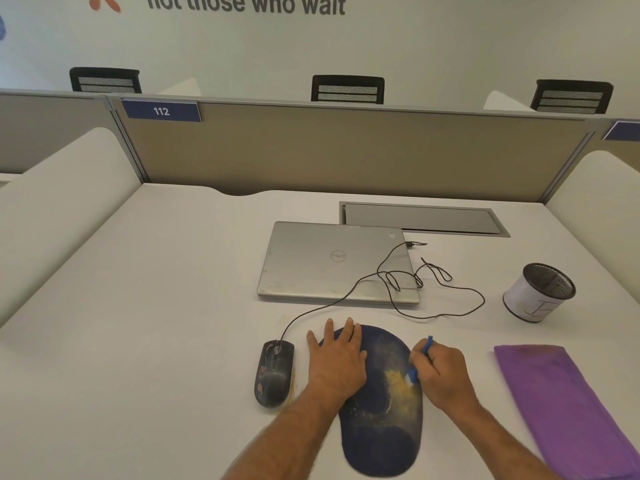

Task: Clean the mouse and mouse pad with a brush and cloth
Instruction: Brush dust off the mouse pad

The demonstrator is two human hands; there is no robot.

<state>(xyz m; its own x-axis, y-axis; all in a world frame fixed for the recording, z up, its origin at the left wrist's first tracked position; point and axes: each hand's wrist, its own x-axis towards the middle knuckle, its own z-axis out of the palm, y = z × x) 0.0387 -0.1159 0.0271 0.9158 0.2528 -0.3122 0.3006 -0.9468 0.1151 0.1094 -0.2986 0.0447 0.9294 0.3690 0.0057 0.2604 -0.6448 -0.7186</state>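
Observation:
A dark blue mouse pad [381, 427] lies on the white desk, with a patch of yellowish dust near its right middle. My left hand [337, 358] presses flat on the pad's upper left part, fingers straight. My right hand [441, 374] grips a small blue brush [420, 356], whose bristle end touches the dusty patch. A dirty black wired mouse [273, 372] sits just left of the pad, with some dust along its right side. A folded purple cloth [561, 407] lies to the right of the pad.
A closed silver laptop [332, 261] lies behind the pad, with the mouse cable [398, 282] looped over and beside it. A mesh pen cup [540, 292] stands at the right. A grey cable hatch [422, 218] and a partition [346, 150] are at the back.

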